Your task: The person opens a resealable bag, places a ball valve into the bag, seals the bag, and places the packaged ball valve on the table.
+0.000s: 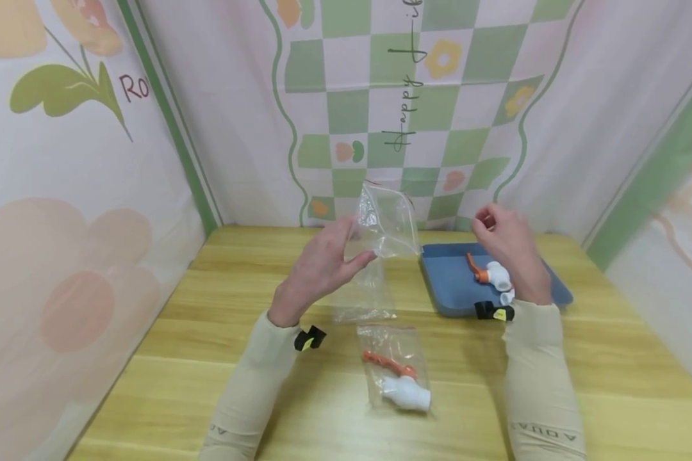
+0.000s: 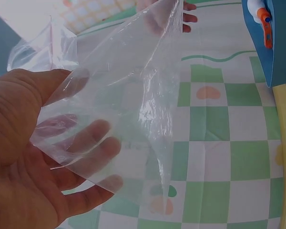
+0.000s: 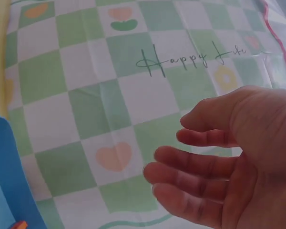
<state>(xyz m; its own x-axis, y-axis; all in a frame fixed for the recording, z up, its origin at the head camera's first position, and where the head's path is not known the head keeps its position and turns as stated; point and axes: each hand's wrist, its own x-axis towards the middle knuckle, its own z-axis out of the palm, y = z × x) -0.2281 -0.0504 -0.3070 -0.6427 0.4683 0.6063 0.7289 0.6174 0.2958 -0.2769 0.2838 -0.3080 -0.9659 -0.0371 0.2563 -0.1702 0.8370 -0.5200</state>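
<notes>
In the head view my left hand (image 1: 325,262) holds a clear plastic zip bag (image 1: 389,221) above the table. Through the film, the thumb tip and several fingertips show in the left wrist view, behind the bag (image 2: 133,105). My right hand (image 1: 510,246) is raised over the blue tray (image 1: 446,294) with nothing in it; its fingers (image 3: 190,186) are loosely bent in the right wrist view. Inside the tray lies a white plastic ball valve (image 1: 498,275) with an orange lever. Another ball valve (image 1: 406,392) with an orange lever lies in a clear bag on the table, nearer to me.
The wooden table (image 1: 167,378) carries the tray at its back right. A checkered curtain (image 1: 392,102) hangs along the back edge, and a flowered curtain (image 1: 92,256) stands along the left side.
</notes>
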